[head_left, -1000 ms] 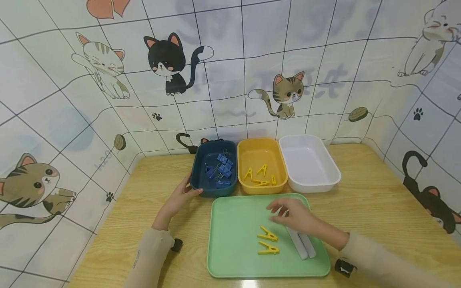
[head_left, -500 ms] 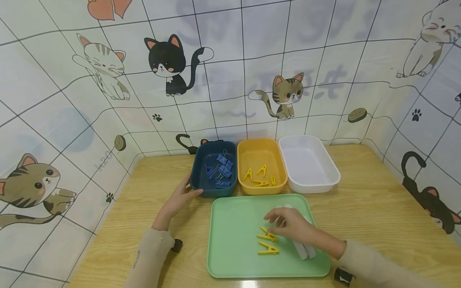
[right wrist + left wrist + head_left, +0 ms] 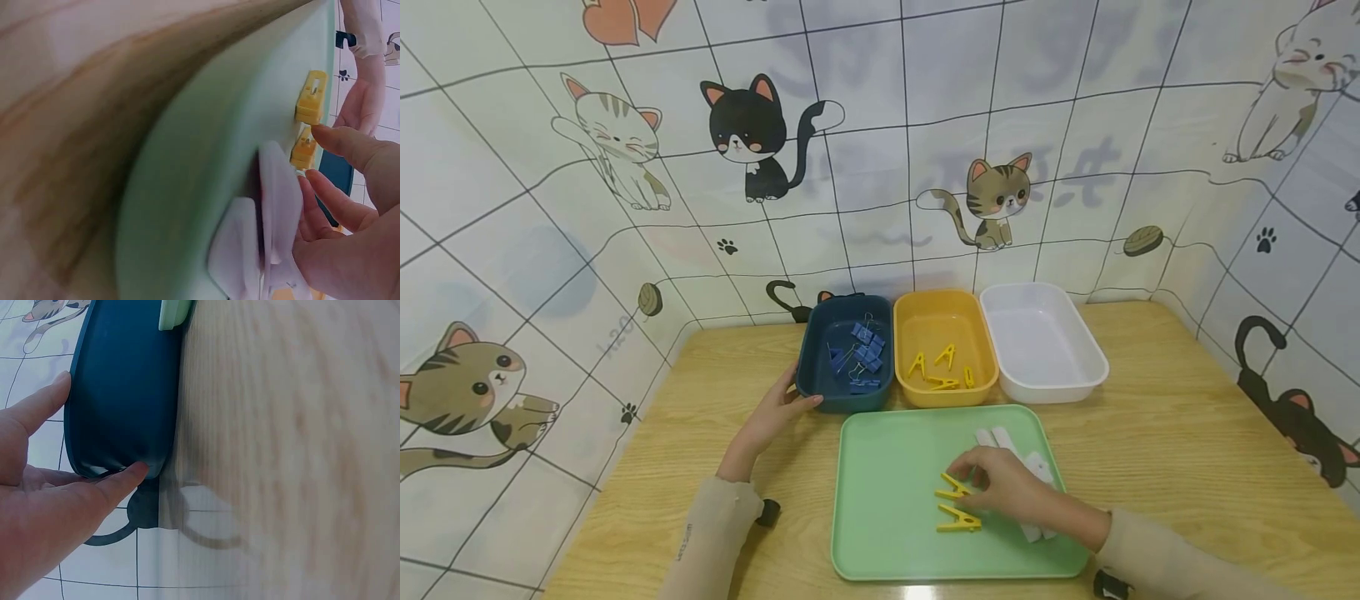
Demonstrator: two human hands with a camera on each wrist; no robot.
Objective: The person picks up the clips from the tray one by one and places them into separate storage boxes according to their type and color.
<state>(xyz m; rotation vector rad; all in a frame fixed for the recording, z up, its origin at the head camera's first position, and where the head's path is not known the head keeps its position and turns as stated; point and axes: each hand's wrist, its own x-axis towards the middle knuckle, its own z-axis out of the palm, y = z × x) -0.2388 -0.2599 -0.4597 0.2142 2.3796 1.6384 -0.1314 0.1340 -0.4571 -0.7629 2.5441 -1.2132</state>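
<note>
My left hand (image 3: 775, 413) rests against the near left corner of the dark blue box (image 3: 122, 387), its fingers extended along the walls. Several blue binder clips (image 3: 867, 354) lie inside that box. Over the green tray (image 3: 887, 467), my right hand (image 3: 1003, 483) has its thumb and fingertips on either side of the farther yellow clothespin (image 3: 951, 490). A gap shows between thumb and index finger in the right wrist view, around that clothespin (image 3: 304, 149). The nearer clothespin (image 3: 958, 520) lies just in front. Several long white pieces (image 3: 1004, 438) are partly hidden under the right hand.
A yellow box (image 3: 946, 321) holding several yellow clothespins stands between the blue box and a white box (image 3: 1045, 342). All three line up behind the tray on the wooden table (image 3: 1157, 417). A cat-printed cloth (image 3: 880, 208) rises behind them.
My right hand has moved forward-to-near across the tray, coming down toward me to the farther clothespin, which has stayed in place. My left hand has not moved.
</note>
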